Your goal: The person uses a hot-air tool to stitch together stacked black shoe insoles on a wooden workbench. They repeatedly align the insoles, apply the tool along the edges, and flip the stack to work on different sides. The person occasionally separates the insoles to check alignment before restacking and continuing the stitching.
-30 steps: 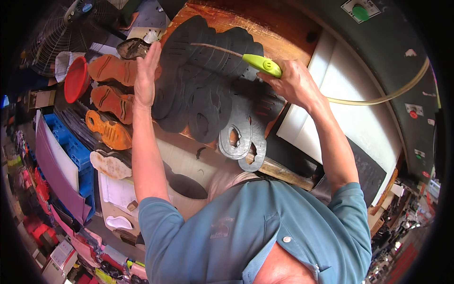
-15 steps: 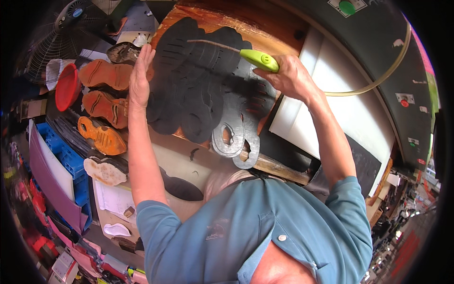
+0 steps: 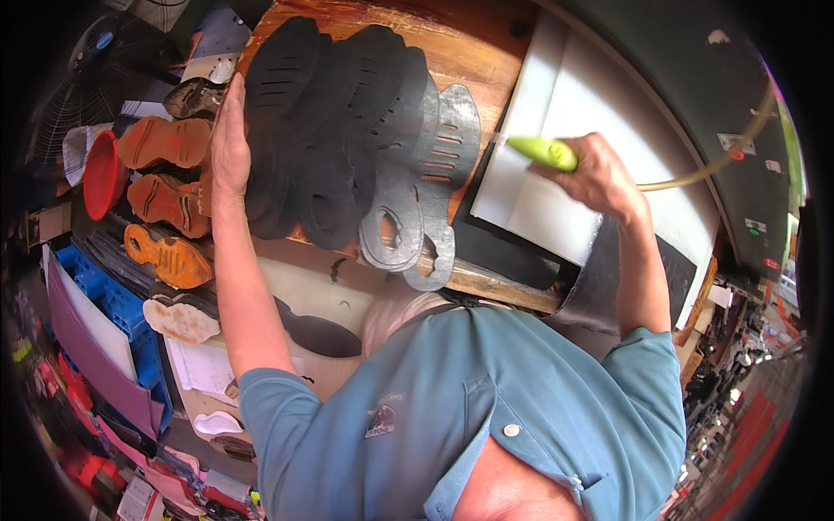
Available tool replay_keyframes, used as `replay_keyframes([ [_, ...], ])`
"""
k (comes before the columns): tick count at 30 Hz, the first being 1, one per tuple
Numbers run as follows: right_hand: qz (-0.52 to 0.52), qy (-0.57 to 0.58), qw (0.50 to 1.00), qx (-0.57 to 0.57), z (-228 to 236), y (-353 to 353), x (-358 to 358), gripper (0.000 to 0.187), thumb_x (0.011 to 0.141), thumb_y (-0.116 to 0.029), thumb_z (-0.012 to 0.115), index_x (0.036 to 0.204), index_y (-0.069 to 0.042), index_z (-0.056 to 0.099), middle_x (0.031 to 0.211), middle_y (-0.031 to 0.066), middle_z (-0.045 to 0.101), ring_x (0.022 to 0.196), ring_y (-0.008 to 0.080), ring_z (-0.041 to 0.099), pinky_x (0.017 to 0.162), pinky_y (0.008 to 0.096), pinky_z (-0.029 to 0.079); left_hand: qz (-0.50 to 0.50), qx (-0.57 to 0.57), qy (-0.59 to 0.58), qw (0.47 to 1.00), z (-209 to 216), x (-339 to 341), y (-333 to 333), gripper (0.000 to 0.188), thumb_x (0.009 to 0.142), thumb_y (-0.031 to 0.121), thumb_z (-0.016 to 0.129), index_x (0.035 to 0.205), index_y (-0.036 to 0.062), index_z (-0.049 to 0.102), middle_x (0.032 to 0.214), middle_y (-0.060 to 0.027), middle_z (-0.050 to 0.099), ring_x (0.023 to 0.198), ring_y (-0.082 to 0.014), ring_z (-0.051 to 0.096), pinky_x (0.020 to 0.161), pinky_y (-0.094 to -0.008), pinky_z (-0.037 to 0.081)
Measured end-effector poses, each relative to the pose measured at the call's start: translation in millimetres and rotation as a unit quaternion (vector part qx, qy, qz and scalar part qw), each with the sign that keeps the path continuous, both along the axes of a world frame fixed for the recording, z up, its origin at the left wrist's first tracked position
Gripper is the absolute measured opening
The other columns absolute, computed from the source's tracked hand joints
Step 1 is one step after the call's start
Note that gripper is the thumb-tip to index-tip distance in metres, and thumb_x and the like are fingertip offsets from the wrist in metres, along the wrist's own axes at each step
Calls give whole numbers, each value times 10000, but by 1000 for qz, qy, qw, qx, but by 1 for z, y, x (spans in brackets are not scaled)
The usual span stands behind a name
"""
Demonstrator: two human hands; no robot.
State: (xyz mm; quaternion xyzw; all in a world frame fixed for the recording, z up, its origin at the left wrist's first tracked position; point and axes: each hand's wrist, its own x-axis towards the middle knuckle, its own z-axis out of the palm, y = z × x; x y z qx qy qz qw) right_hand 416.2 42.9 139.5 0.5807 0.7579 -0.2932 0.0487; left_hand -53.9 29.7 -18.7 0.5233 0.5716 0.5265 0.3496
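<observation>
My right hand (image 3: 599,178) is wrapped round a bright green air blow gun (image 3: 546,153) fed by a yellowish hose (image 3: 695,178). The gun is over the white sheet, right of the wooden board (image 3: 486,61); its thin nozzle is blurred. Dark grey sole-shaped cut-outs (image 3: 334,130) with slots lie overlapped on the board. At their right edge, shinier grey cut-outs (image 3: 449,130) end in rounded loops. Upright along the left side of these pieces stands my left hand (image 3: 230,143), fingers stretched and together, its palm toward them. Whether it touches them I cannot tell.
Orange-brown sole-shaped forms (image 3: 165,143) and a red bowl (image 3: 102,174) are at the left, near a fan (image 3: 87,78). Blue crates (image 3: 109,300) stand below them. A white sheet (image 3: 543,191) lies right of the board, beside a dark green machine (image 3: 678,65).
My right hand has moved the blow gun right, from above the cut-outs to above the white sheet. The whole view has shifted slightly; my left hand remains beside the pieces.
</observation>
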Motion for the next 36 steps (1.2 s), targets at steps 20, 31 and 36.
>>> replay_keyframes([
  [20, 192, -8, 973, -128, 10, -45, 64, 181, 889, -224, 855, 934, -60, 793, 745, 179, 712, 673, 379, 691, 655, 461, 559, 10, 14, 408, 913, -2, 20, 4, 719, 1055, 473, 688, 1641, 112, 483, 1749, -245, 325, 1632, -401, 291, 1322, -506, 251],
  [31, 168, -5, 985, -29, -5, -41, 43, 202, 898, -220, 838, 913, -33, 762, 738, 194, 702, 697, 418, 681, 673, 476, 557, 3, -32, 372, 928, 6, 21, 2, 739, 1036, 488, 713, 1646, 140, 484, 1755, -251, 307, 1640, -419, 262, 1320, -527, 253],
  [36, 97, -5, 995, -15, 0, -48, 59, 185, 889, -181, 839, 935, -13, 777, 763, 201, 723, 699, 410, 697, 675, 472, 559, -42, -48, 449, 891, 39, 73, -34, 1029, 891, 641, 803, 1702, 170, 381, 1767, -295, 228, 1635, -534, 161, 1299, -684, 141],
])
